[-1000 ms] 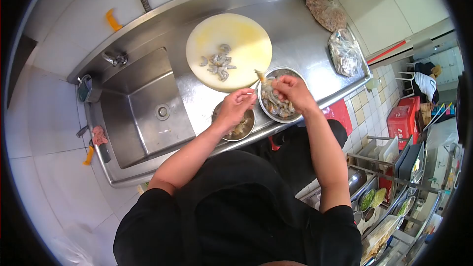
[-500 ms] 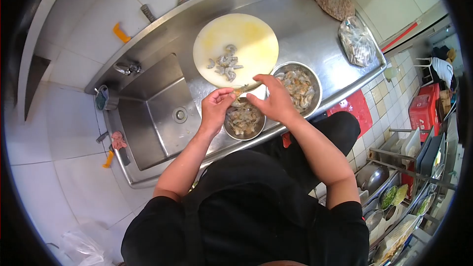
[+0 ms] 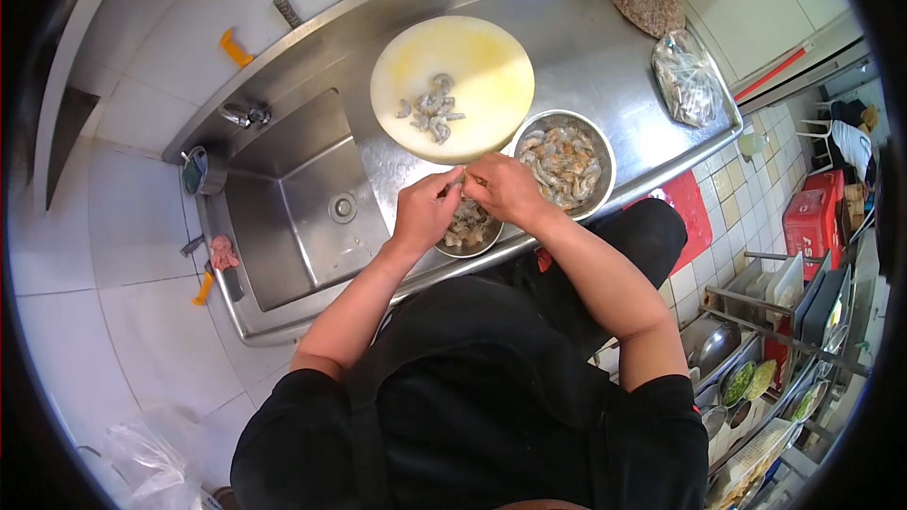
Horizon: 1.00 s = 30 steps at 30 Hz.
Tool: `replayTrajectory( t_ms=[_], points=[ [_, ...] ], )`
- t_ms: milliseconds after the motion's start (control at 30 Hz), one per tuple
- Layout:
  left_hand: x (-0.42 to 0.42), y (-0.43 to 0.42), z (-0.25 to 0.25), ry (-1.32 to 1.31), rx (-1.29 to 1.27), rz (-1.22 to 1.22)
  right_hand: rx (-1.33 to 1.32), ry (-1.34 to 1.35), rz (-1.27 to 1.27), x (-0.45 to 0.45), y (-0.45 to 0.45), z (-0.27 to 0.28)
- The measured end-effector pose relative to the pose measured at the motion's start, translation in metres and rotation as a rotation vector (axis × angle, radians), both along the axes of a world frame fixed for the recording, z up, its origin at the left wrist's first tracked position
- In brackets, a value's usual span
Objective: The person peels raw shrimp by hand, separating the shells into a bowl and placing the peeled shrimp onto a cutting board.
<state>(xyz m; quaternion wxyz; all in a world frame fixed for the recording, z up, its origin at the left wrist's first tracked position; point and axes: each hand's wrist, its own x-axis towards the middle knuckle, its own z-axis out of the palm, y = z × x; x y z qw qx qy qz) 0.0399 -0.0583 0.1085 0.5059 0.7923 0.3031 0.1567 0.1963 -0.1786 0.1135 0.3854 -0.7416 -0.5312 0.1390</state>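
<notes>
My left hand (image 3: 425,208) and my right hand (image 3: 508,189) meet above the smaller metal bowl (image 3: 498,238), fingertips pinched on a shrimp (image 3: 457,185) that they mostly hide. Shells and scraps (image 3: 466,225) lie in that bowl, partly covered by my hands. Just right of my right hand, a larger metal bowl (image 3: 612,170) holds many whole shrimp (image 3: 562,166). Beyond my hands, a round white cutting board (image 3: 496,71) with yellow stains carries a small pile of peeled grey shrimp (image 3: 435,109).
Left of my hands is a steel sink (image 3: 293,236) with a faucet (image 3: 244,115). Two filled plastic bags, one of brownish contents (image 3: 642,2) and one greyish (image 3: 685,80), lie at the counter's far right. A rack (image 3: 784,349) with food containers stands right.
My right hand has closed in from a spread grip, and both hands now meet on the shrimp. The camera view has shifted slightly.
</notes>
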Motion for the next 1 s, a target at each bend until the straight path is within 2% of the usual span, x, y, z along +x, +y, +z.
replayTrajectory(
  t_ms=[67, 200, 267, 300, 367, 400, 500, 567, 600, 667, 767, 933, 1000],
  points=[
    [-0.005, 0.004, -0.003, -0.107, 0.47, -0.197, -0.294, 0.015, 0.049, -0.002, 0.0, 0.0],
    [-0.017, 0.024, -0.023, -0.065, 0.587, -0.176, -0.498, -0.017, 0.161, -0.009, -0.005, -0.011],
    [-0.019, 0.029, -0.015, 0.152, 0.282, -0.066, -0.265, -0.022, 0.176, -0.016, -0.01, -0.032],
    [-0.02, 0.031, -0.018, 0.153, 0.276, -0.06, -0.27, -0.022, 0.183, -0.016, -0.011, -0.032],
    [-0.025, 0.033, -0.025, 0.045, 0.02, 0.016, -0.473, -0.084, 0.254, -0.017, -0.012, -0.031],
    [-0.024, 0.032, -0.024, -0.006, -0.068, 0.071, -0.477, -0.083, 0.261, -0.016, -0.01, -0.034],
    [-0.029, 0.034, -0.041, -0.069, -0.118, 0.138, -0.639, -0.121, 0.304, -0.014, -0.007, -0.034],
    [-0.03, 0.03, -0.047, -0.069, -0.17, 0.117, -0.476, -0.031, 0.125, -0.017, -0.003, -0.014],
    [-0.029, 0.027, -0.045, -0.07, -0.217, 0.091, -0.481, -0.033, 0.132, -0.02, -0.001, -0.016],
    [-0.028, 0.018, -0.042, -0.058, -0.25, 0.077, -0.169, -0.013, 0.097, -0.024, 0.001, -0.022],
    [-0.024, 0.007, -0.038, -0.042, -0.35, 0.048, -0.08, -0.048, 0.128, -0.027, 0.005, -0.037],
    [-0.024, 0.002, -0.015, 0.148, -0.237, 0.007, -0.182, -0.076, 0.17, -0.026, 0.004, -0.036],
    [-0.025, 0.001, -0.01, 0.133, -0.23, -0.023, -0.196, -0.094, 0.174, -0.027, 0.002, -0.034]
  ],
)
